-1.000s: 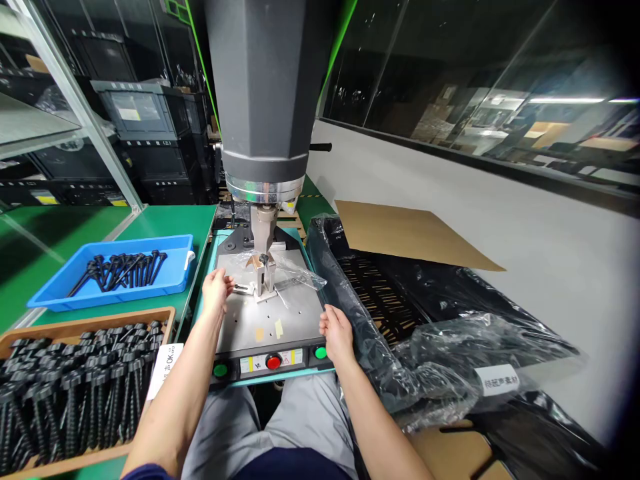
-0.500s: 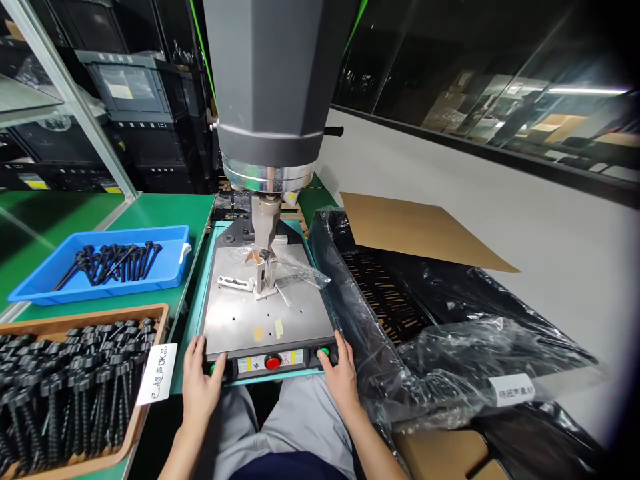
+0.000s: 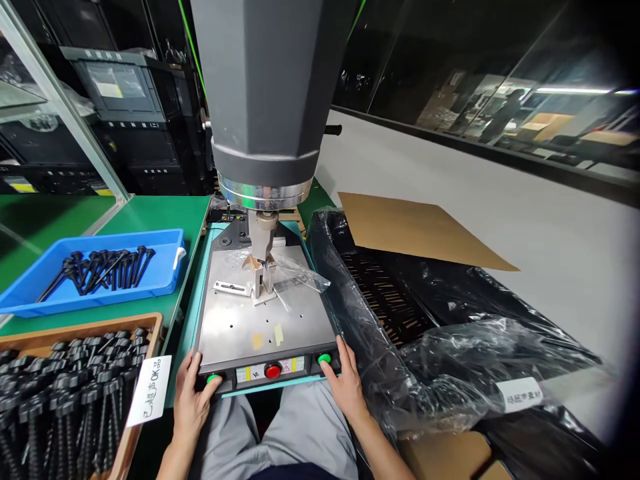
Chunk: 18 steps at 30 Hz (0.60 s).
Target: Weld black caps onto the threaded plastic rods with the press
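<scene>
My left hand (image 3: 191, 399) rests at the front left corner of the machine base, its thumb on a green button (image 3: 214, 379). At the front right corner is my right hand (image 3: 346, 381), fingers apart and thumb at the other green button (image 3: 325, 359). Both hands hold nothing. Between them sits a red button (image 3: 273, 371). On the metal plate (image 3: 240, 327) stands a small upright fixture (image 3: 263, 281), with clear plastic film around it. The metal horn (image 3: 262, 235) under the grey machine head (image 3: 265, 87) reaches down to the fixture's top.
At left, a blue tray (image 3: 165, 283) and an orange-brown tray (image 3: 150, 333) hold several black threaded parts. Right of the machine lie plastic-wrapped black parts (image 3: 385, 293), a cardboard sheet (image 3: 415, 230) and an opened cardboard box (image 3: 445, 453). Dark crates (image 3: 125, 90) are stacked behind.
The view has shifted slightly. The horn and machine head sit a little lower over the fixture. Both hands remain at the buttons, with more of the green buttons showing.
</scene>
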{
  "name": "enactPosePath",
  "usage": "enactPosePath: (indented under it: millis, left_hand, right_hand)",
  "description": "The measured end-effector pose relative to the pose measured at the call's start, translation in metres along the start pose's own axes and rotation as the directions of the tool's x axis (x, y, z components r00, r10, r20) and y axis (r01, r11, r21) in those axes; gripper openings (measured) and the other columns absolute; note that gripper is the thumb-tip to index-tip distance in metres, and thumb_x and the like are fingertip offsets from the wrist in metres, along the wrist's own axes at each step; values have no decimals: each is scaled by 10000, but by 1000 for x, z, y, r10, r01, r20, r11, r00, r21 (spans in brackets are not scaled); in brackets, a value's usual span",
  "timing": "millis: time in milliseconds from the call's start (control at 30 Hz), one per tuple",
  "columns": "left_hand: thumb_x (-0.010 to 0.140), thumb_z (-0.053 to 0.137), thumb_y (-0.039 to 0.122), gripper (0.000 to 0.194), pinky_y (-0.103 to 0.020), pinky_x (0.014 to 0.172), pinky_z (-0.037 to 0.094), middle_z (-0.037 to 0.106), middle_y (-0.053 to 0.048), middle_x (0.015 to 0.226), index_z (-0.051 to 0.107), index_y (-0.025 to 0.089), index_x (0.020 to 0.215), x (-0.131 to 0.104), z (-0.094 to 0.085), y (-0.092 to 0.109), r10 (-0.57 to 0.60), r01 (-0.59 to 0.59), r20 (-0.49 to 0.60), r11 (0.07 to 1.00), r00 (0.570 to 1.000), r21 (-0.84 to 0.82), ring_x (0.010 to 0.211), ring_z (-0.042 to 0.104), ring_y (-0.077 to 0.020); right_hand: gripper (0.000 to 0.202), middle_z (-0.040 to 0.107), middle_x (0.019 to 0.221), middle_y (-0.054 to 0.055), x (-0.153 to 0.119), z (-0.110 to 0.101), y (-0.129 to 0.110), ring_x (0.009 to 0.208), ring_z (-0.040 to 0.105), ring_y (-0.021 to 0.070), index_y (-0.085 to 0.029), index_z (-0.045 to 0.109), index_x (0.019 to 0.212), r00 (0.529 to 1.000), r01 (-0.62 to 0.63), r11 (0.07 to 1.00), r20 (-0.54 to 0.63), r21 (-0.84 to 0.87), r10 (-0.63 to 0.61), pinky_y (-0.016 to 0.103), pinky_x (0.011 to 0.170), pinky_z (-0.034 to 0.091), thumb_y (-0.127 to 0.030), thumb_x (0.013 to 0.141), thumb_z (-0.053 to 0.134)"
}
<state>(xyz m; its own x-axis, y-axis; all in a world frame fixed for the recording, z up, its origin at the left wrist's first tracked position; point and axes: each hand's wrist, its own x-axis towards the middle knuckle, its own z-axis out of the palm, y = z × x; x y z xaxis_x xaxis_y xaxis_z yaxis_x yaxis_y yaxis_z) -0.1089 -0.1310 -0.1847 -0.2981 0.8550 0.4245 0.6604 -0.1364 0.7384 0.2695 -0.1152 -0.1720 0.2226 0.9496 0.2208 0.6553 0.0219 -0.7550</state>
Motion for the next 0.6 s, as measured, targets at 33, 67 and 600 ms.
enactPosePath:
  millis: [33, 67, 600]
  left_hand:
    - [820, 666, 460, 662, -501, 1145, 354, 448, -94, 1473, 459, 284, 1424, 0, 0, -2, 15, -15, 3, 1000, 1000, 5, 1352, 445, -315]
    - [823, 664, 456, 661, -503, 1143, 356, 446, -94, 1474, 454, 285, 1426, 1, 0, -4, 27, -27, 3, 1000, 1000, 8, 1353, 444, -316]
    - [823, 688, 327, 669, -511, 1113, 371, 475, -141, 1444, 442, 249, 1440, 4, -11, 49, 130, -116, -132, 987, 983, 107, 1328, 463, -319]
  right_hand:
    - [672, 403, 1473, 119, 0, -1, 0, 1362, 432, 309, -278, 285, 1528, 1000, 8, 1000, 3, -7, -8, 475, 1103, 402, -447, 923, 524]
    - [678, 401, 1475, 119, 0, -1, 0, 1363, 431, 310, -282, 279, 1530, 1000, 14, 1000, 3, -13, -14, 475, 1102, 403, -448, 922, 527]
    - [429, 576, 1287, 161, 7, -13, -45, 1219, 548, 305, -186, 615, 1258, 974, 87, 992, -217, 95, -65, 513, 1053, 435, -419, 900, 580]
